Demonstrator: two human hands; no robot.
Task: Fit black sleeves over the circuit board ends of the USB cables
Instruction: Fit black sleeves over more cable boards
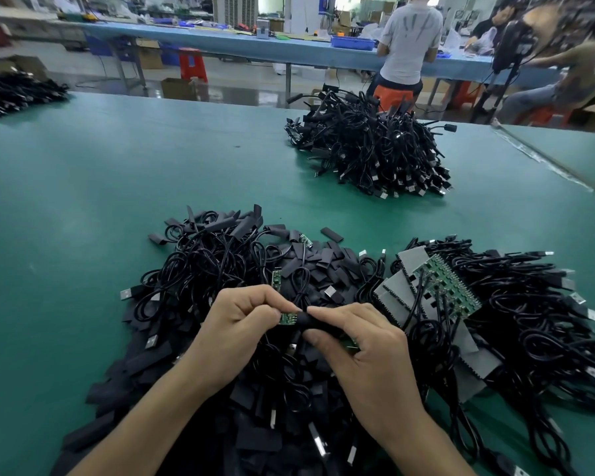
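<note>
– So, hands: what have they got?
– Pinch grip on both. The left hand [241,321] holds a small green circuit board [285,318] between thumb and fingertips. The right hand [354,341] grips a black sleeve [315,321], thumb below, forefinger on top. Sleeve mouth touches the board's right end; most of the board is bare.
– Cable?
– Drops into the heap under the hands, can't trace it. A sliver of green shows under the right palm too; can't tell what.
– And under the hands?
– A mixed heap [323,266]: flat black sleeves, coiled black USB cables [200,266], silver plugs poking out. One bare board [276,278] stands up just beyond the left knuckles.
– Right of that?
– A board panel [450,286]: green boards in a row, grey strips beside it, cables fanning off to the right.
– Surface?
– Green mat table [83,201], matte, taped seam near its right edge. Further back, right of centre, a tall mound of cables [368,149]. Another dark pile [14,91] at the far left edge.
– Room?
– Workshop floor. Long blue bench [220,39] across the back, blue bin [352,42] on it. A person in a grey shirt [409,39] stands at it, back turned. A seated person [564,73] on the right, blurred. Red stool [193,63] and a cardboard box [177,87] on the glossy floor by the bench.
</note>
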